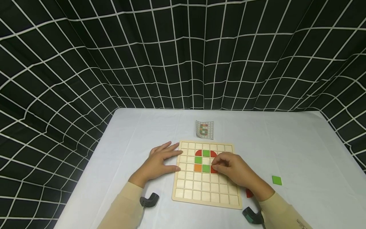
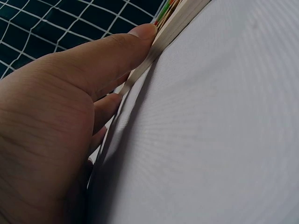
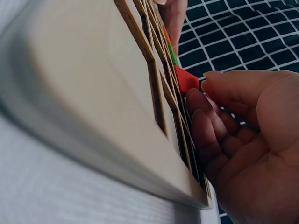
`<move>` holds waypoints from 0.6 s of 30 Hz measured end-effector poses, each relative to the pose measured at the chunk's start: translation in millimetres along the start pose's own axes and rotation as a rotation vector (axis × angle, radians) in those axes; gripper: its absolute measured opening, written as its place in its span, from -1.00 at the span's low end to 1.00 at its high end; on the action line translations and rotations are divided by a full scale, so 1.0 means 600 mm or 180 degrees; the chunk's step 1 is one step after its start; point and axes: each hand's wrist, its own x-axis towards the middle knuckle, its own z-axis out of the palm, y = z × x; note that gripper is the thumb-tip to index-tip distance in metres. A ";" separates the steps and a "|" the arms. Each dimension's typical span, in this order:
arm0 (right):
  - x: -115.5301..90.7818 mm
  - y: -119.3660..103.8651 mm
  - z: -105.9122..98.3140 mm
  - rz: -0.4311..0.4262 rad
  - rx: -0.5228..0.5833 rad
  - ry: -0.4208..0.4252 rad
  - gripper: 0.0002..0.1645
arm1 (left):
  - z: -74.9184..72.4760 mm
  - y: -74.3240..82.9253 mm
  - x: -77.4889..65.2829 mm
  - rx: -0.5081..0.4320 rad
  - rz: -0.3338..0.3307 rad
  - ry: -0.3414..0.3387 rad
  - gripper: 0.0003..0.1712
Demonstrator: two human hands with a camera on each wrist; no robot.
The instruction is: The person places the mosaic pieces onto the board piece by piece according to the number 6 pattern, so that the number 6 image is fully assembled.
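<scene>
Six coloured tiles [image 1: 206, 168] sit in the wooden grid board [image 1: 205, 186]; the pattern card [image 1: 204, 130] at 12 o'clock suggests lower rows remain. A green square [image 1: 276, 180] lies loose at 3 o'clock. The left hand [image 1: 157, 162], spread, touches the board's 9 o'clock edge; the right hand [image 1: 235, 169] pinches a red tile [image 3: 186, 80] just off centre, toward 3 o'clock.

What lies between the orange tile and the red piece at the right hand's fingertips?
A green tile lies between the orange tile and the red piece, in the same row; the head view shows this.
</scene>
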 end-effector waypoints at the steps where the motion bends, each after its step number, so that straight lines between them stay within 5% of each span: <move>1: 0.000 0.000 0.000 0.0003 -0.0003 -0.0010 -0.95 | 0.000 0.000 0.000 0.0002 -0.0002 -0.0001 -0.20; 18: -0.003 -0.002 0.000 -0.0097 -0.0063 0.0079 -0.94 | 0.000 0.000 0.000 0.0008 -0.0009 -0.0008 -0.19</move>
